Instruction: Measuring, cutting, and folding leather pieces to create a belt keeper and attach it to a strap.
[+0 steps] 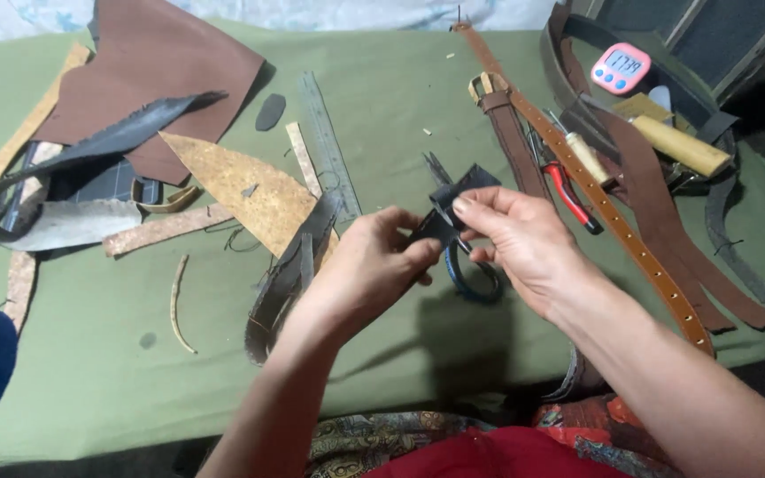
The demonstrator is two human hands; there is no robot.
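Over the middle of the green table, both hands hold a small piece of black leather (455, 196). My left hand (374, 265) pinches its lower left end between thumb and fingers. My right hand (511, 239) grips its upper right part with the fingertips. Just under the hands lie scissors (471, 274) with blue-black handles, their blades pointing away from me and partly hidden by the leather piece.
Brown leather sheet (170, 66), cork-like scraps (241, 186) and dark strips lie at left. A metal ruler (325, 142) sits centre. Brown belts (595, 195), red-handled pliers (568, 190), wooden-handled tools (679, 146) and a pink timer (620, 68) fill the right side.
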